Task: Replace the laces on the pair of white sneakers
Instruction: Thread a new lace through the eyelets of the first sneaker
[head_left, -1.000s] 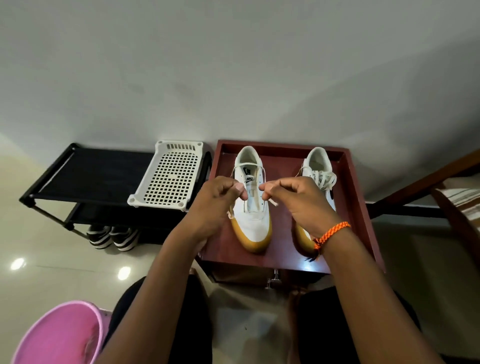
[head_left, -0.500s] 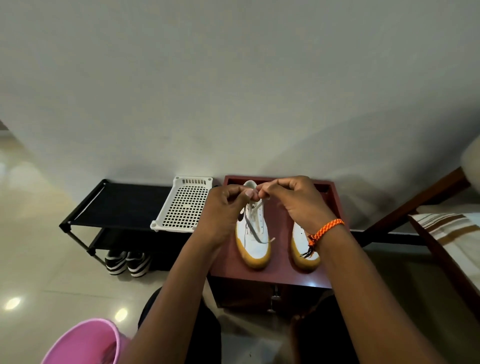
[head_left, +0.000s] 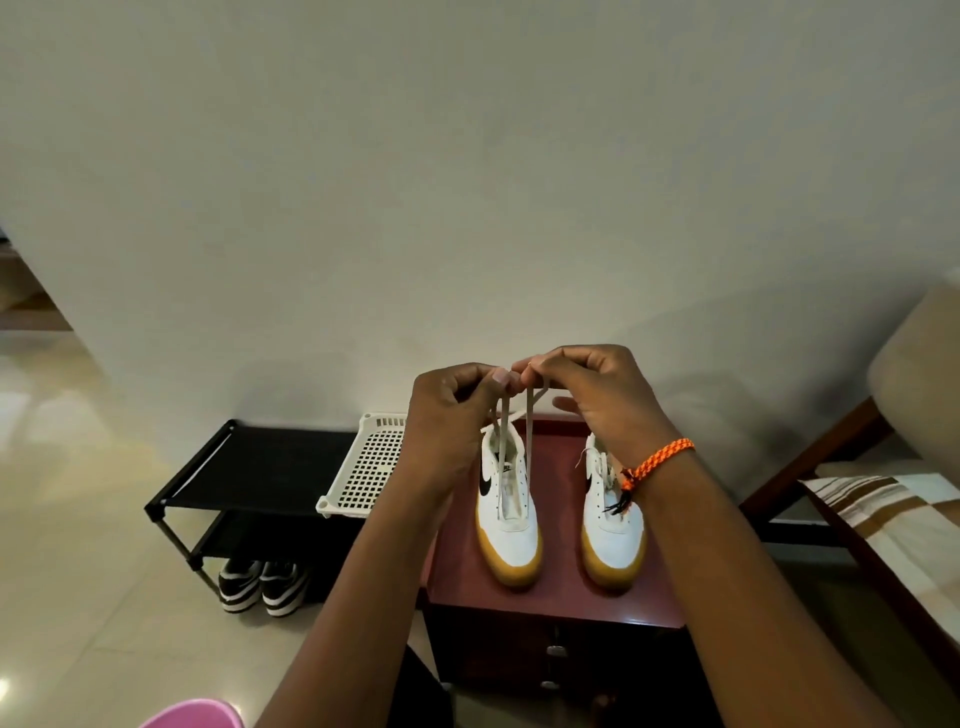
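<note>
Two white sneakers with tan soles stand toes toward me on a dark red wooden cabinet top (head_left: 561, 597). From the left sneaker (head_left: 508, 514) a pale lace (head_left: 528, 441) rises in two strands out of its lower eyelets. My left hand (head_left: 452, 415) pinches one strand and my right hand (head_left: 597, 395) pinches the other, fingertips nearly touching above the shoe's heel. The right sneaker (head_left: 613, 525) is partly hidden behind my right wrist, which wears an orange braided band (head_left: 657, 462).
A white perforated plastic tray (head_left: 363, 473) rests on a black shoe rack (head_left: 249, 467) to the left, with black-and-white shoes (head_left: 262, 584) under it. A pink tub rim (head_left: 197, 714) shows at the bottom left. A wooden-framed seat with striped cushion (head_left: 893, 514) is at right.
Both hands have risen from low over the left sneaker, drawing the lace ends up taut. My head has tilted up, so the cabinet sits lower in view.
</note>
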